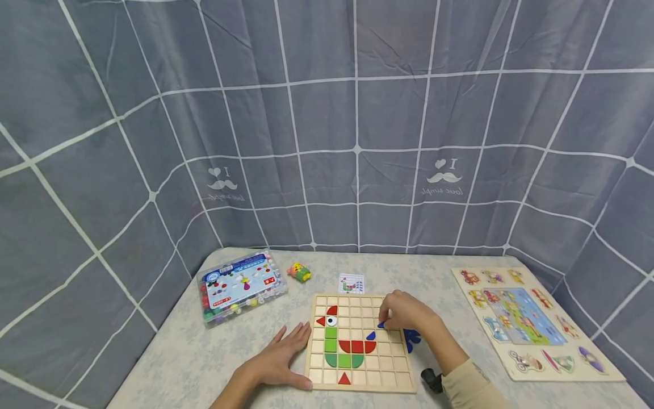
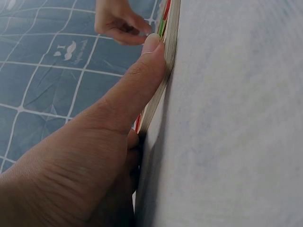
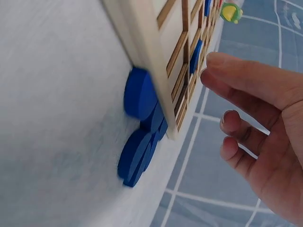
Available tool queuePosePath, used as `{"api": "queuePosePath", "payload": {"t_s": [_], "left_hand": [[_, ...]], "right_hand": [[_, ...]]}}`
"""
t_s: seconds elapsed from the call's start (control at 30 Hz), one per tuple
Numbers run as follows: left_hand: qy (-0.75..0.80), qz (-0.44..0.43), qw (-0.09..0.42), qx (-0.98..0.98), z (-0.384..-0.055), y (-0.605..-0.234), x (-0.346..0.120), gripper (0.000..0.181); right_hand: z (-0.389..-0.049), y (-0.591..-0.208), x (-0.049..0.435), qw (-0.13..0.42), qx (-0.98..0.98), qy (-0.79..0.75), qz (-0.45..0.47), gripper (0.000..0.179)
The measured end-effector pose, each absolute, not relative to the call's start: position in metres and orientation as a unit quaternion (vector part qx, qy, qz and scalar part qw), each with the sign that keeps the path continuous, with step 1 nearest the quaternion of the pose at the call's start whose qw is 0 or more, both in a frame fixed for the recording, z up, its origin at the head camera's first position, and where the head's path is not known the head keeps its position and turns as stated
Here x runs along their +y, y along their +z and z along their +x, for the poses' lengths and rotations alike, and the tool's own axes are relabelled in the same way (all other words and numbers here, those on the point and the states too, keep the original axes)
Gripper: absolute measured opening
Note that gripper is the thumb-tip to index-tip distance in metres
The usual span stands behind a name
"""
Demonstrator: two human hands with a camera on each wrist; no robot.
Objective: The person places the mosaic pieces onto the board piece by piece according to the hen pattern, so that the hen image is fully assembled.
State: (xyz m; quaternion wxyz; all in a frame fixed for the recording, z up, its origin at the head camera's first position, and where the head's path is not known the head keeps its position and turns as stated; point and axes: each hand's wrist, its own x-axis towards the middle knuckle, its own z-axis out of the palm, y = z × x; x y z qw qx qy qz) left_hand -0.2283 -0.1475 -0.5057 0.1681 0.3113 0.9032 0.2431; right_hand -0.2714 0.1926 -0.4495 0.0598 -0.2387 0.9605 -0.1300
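A wooden grid board (image 1: 388,379) lies on the table with red, green and blue pieces set in a bird-like pattern. My left hand (image 1: 283,357) rests at its left side, fingers spread and thumb along the edge; the thumb (image 2: 135,78) lies straight against the frame in the left wrist view. Over the board's right part, my right hand (image 1: 407,311) has its fingertips close to a blue piece (image 3: 195,56) sitting in the grid, with a gap showing between them. Another blue piece (image 1: 370,336) sits above the red row. Several loose blue pieces (image 3: 139,94) lie by the board's right edge.
A pattern card (image 1: 351,283) lies behind the board. Back left are a clear box of beads (image 1: 242,287) and a small colourful toy (image 1: 299,272). A wooden picture puzzle (image 1: 536,326) occupies the right side. A black object (image 1: 432,380) is beside my right forearm.
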Motion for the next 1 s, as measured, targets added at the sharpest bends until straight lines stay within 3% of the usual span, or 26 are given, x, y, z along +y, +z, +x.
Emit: {"api": "queuePosePath", "payload": {"t_s": [0.5,1.0], "left_hand": [[0.249,0.31,0.168,0.902,-0.228,-0.506,-0.149,0.113],[0.25,0.314,0.158,0.902,-0.225,-0.504,-0.149,0.113]], "right_hand": [[-0.249,-0.455,0.235,0.062,0.959,-0.198,-0.193,0.018],[-0.232,-0.464,0.248,0.069,0.969,-0.214,-0.102,0.023]]}}
